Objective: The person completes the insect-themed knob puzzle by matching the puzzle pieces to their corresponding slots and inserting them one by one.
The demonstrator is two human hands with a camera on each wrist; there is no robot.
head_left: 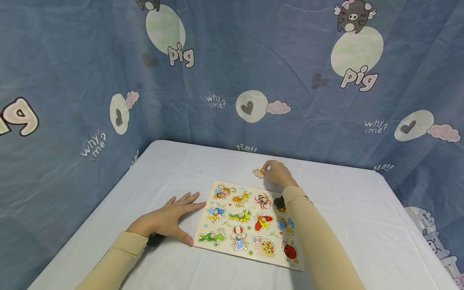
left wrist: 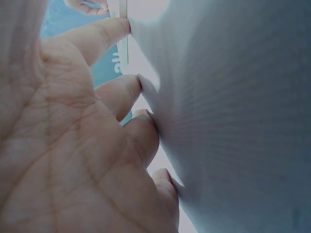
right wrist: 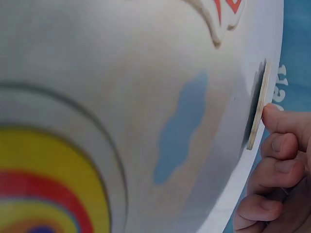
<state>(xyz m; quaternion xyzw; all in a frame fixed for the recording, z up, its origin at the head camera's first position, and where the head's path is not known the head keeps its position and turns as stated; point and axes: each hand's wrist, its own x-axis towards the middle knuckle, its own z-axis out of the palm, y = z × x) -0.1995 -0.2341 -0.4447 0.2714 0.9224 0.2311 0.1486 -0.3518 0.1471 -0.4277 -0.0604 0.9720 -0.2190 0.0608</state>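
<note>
A wooden insect puzzle board (head_left: 232, 226) lies on the white table, bearing several colourful bug pieces with small knobs. My left hand (head_left: 168, 217) is spread flat at its left side, with thumb and index fingertip at the board's edge. In the left wrist view the fingertips (left wrist: 131, 85) rest on the tabletop. Beyond the board's far edge, my right hand (head_left: 278, 173) pinches a small pinkish puzzle piece (head_left: 258, 173) between thumb and fingers. The right wrist view shows this thin wooden piece (right wrist: 260, 107) edge-on, close over the table. My right forearm hides part of the board's right side.
The white table (head_left: 174, 169) reaches back to a blue patterned curtain (head_left: 217, 72), which also hangs along the left side. On the board are a caterpillar piece (head_left: 240, 216), a spider piece (head_left: 263, 201) and a red ladybird (head_left: 290, 250) near the right edge.
</note>
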